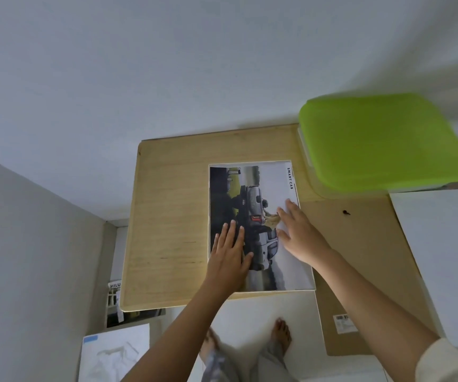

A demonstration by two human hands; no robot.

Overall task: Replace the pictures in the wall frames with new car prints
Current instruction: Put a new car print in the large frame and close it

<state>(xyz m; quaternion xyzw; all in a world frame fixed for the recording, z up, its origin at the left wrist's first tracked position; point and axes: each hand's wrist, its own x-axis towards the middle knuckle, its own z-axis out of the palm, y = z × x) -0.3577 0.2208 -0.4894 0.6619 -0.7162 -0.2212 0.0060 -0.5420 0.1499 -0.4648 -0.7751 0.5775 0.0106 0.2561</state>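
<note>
A car print labelled "SMART CAB" lies flat on a light wooden table, turned sideways to me. My left hand rests flat on the print's near left part with fingers straight. My right hand presses flat on the print's right side, fingers spread. A brown backing board with a small black clip lies to the right of the print, partly under it.
A box with a green lid stands at the table's far right. A white sheet lies at the right edge. Other prints and a white sheet lie on the floor at left. My bare feet stand below the table edge.
</note>
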